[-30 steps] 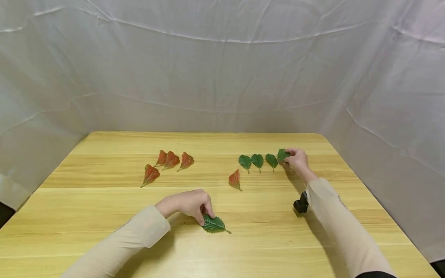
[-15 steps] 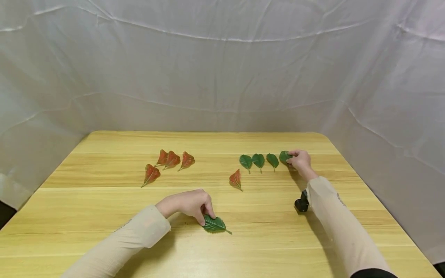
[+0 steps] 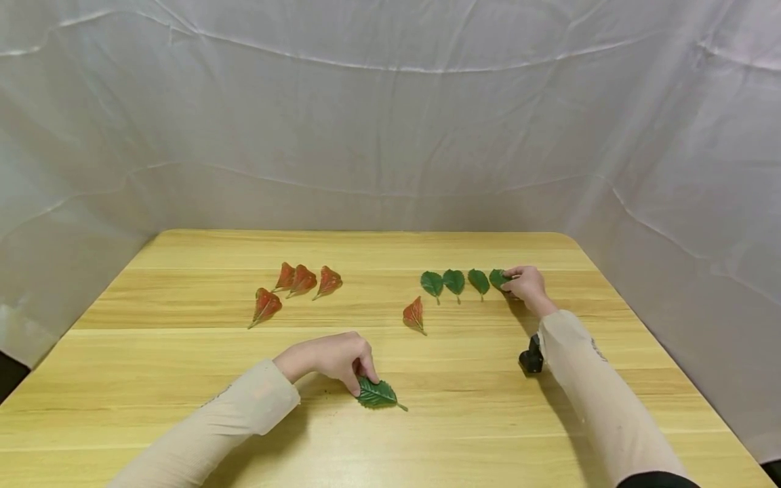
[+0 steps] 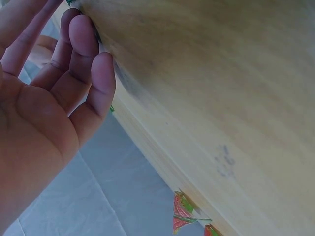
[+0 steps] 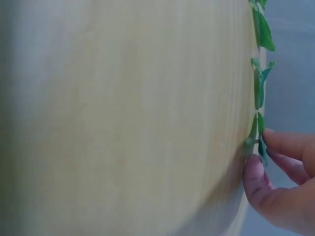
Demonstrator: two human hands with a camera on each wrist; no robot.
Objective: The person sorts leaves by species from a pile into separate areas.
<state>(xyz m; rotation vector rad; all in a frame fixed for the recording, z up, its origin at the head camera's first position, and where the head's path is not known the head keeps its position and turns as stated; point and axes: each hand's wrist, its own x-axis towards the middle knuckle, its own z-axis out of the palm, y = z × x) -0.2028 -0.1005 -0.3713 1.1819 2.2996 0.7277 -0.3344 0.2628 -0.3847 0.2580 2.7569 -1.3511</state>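
Observation:
My left hand (image 3: 335,356) pinches one end of a green leaf (image 3: 378,395) between thumb and fingers, low over the near middle of the table; its stem points right. In the left wrist view that leaf is almost wholly hidden behind my fingers. At the far right, my right hand (image 3: 527,285) pinches the edge of another green leaf (image 3: 497,278), which is at the right end of a row. Three more green leaves stretch to its left: the nearest one (image 3: 478,280), a middle one (image 3: 454,281) and the leftmost (image 3: 432,283). The right wrist view shows thumb and fingertips (image 5: 254,169) at the held leaf.
A single red leaf (image 3: 413,315) lies in front of the green row. Several red leaves (image 3: 266,306) are grouped at the back left, two of them overlapping. A small black device (image 3: 531,357) sits at my right sleeve. Pale cloth (image 3: 390,149) hangs behind the wooden table (image 3: 244,379).
My right hand has shifted slightly right and then nearer with its leaf, bringing it down level with the row. The left hand and its leaf have stayed put.

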